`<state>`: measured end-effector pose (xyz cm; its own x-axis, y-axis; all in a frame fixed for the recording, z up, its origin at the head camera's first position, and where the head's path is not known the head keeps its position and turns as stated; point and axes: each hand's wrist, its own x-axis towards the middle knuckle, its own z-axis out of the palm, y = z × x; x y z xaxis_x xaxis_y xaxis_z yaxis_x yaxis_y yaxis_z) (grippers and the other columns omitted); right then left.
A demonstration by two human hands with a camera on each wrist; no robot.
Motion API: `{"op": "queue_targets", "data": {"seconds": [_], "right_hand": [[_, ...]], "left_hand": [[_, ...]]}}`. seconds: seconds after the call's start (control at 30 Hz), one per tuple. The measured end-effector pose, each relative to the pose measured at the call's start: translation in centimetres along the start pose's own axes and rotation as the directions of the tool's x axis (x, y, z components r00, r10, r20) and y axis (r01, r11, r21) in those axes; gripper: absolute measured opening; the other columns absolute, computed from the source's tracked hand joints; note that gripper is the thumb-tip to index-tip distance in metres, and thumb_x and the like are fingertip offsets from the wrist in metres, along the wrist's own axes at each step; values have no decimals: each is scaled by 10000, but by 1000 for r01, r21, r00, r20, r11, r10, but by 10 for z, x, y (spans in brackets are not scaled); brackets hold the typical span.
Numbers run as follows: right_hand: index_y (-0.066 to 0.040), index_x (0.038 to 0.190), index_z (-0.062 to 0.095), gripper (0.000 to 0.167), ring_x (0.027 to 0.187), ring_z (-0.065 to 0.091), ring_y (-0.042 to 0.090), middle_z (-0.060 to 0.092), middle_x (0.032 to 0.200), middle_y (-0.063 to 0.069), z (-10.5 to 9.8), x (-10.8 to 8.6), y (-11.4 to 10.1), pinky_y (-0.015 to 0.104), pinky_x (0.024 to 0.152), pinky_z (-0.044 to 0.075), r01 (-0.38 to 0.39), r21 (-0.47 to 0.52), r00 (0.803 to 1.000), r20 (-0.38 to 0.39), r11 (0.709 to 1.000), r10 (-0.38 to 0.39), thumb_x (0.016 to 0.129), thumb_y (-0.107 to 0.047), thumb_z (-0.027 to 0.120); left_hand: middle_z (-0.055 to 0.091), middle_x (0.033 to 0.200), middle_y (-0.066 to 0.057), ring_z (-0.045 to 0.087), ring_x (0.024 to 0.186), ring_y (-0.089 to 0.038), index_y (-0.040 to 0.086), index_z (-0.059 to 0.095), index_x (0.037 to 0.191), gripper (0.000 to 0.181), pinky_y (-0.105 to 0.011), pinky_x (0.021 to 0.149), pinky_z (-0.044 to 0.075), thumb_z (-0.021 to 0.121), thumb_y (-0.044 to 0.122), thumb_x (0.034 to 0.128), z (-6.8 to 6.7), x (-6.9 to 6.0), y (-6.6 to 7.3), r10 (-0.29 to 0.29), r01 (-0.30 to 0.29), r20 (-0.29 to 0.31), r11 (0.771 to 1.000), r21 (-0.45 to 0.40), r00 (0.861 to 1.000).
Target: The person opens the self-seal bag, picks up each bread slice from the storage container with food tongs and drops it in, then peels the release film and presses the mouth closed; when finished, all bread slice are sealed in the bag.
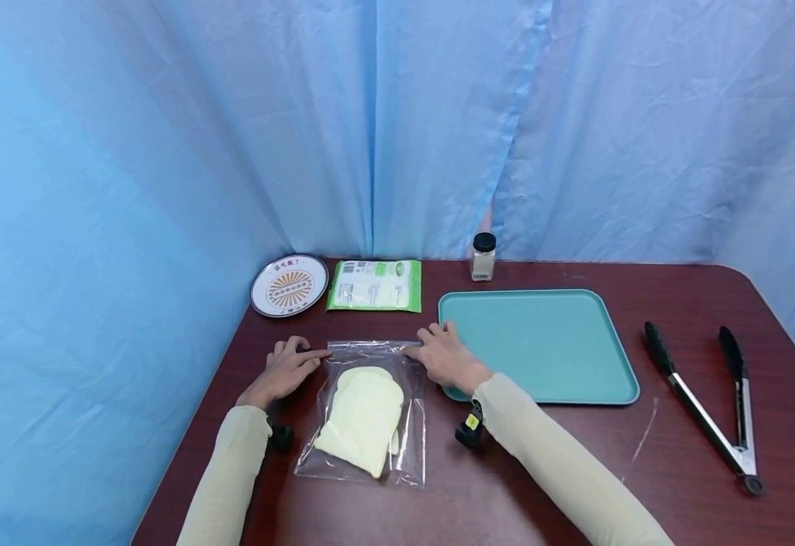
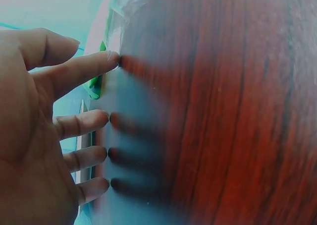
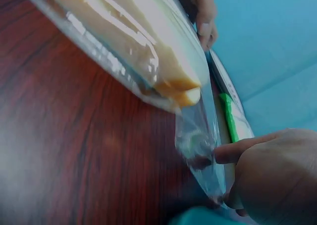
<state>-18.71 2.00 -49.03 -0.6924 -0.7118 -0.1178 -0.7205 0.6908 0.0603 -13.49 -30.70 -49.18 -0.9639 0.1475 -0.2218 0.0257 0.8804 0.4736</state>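
Note:
A clear plastic bag [image 1: 411, 455] lies flat on the table with overlapping slices of bread [image 1: 363, 417] inside it. My left hand [image 1: 288, 369] is at the bag's upper left corner. In the left wrist view its index finger [image 2: 96, 66] is straight and touches the bag's edge, the thumb apart from it. The other fingertips rest on the table. My right hand [image 1: 448, 356] is at the upper right corner, an extended finger [image 3: 230, 151] touching the bag's top strip. Its remaining fingers are partly hidden in the right wrist view.
A teal tray [image 1: 541, 349] lies right of the bag, close to my right hand. Black-tipped tongs [image 1: 705, 425] lie spread at the far right. Along the back are a patterned plate [image 1: 290, 286], a green-and-white packet [image 1: 375, 286] and a black-lidded jar [image 1: 482, 258]. Blue curtains [image 1: 425, 129] hang behind.

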Motion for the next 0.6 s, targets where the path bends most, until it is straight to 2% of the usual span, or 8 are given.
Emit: {"op": "queue_targets", "data": {"seconds": [0.07,0.17,0.3,0.47,0.6], "right_hand": [[-339,1359,620,390,999,470,282,605,1176,84,0,-4,4,510,904,381,-10,-15,1000,-1,1000,10,1033,-147,528],[-335,1310,663,366,1154,483,321,608,1209,104,0,-8,9,536,947,387,-18,-28,1000,-16,999,17,1019,-146,547],[-322,1244,713,346,1345,429,377,595,1303,133,-1,-11,13,578,1007,387,-17,-44,999,-31,999,15,1011,-137,537],[-303,1234,720,364,1363,428,385,604,1328,129,2,-14,15,589,1009,382,-9,-40,999,-48,999,7,1032,-134,468],[-296,1277,689,328,1331,453,373,618,1304,113,7,-17,16,586,990,396,9,-49,996,-94,999,-14,1035,-206,487]], "left_hand": [[418,1314,-162,318,1175,-362,212,612,1398,397,-557,951,275,433,231,1045,0,0,-1,-4,4,3,1000,1,1000],[420,1300,-155,321,1163,-357,215,613,1397,400,-547,933,275,423,233,1045,-1,0,-2,-4,4,-1,1000,10,1000],[429,1284,-148,330,1151,-352,218,613,1398,400,-537,923,277,422,235,1046,-1,-1,-2,3,-3,-4,1000,17,1000],[438,1289,-146,338,1153,-352,228,606,1404,396,-542,924,282,432,235,1048,0,0,-2,18,-18,-2,1000,18,1000],[442,1291,-142,340,1161,-354,234,607,1402,396,-541,925,286,429,238,1049,0,-1,-1,19,-19,-6,1000,25,1000]]}}
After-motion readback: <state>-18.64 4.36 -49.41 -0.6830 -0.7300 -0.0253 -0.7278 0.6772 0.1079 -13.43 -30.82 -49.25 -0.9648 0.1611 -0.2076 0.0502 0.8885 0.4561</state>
